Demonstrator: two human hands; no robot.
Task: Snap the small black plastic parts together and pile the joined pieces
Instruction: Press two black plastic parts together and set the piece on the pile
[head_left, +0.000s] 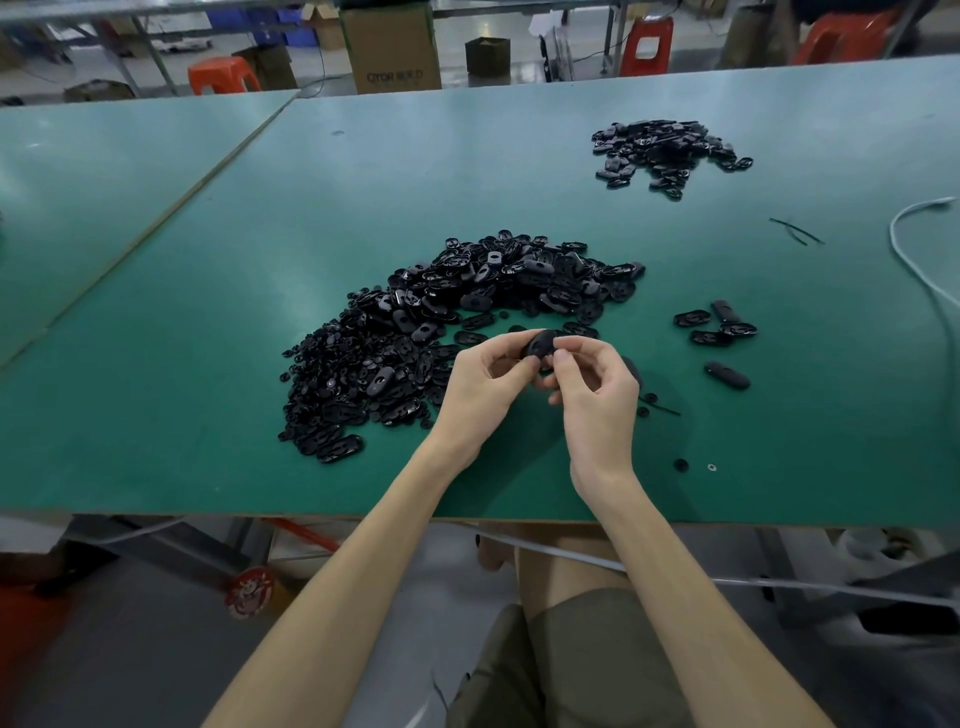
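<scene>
A: Head view, centre frame. We log the left hand (483, 379) and right hand (592, 384) both pinching one black part (540, 344) above the table (208, 364), fingertips opposed (to press the halves home, we judge).

B: The loose heap (457, 332) lies just behind, handy. The far pile (665, 153), upper right, we take for joined pieces. Cardboard box (395, 52), top: contents hidden.
</scene>
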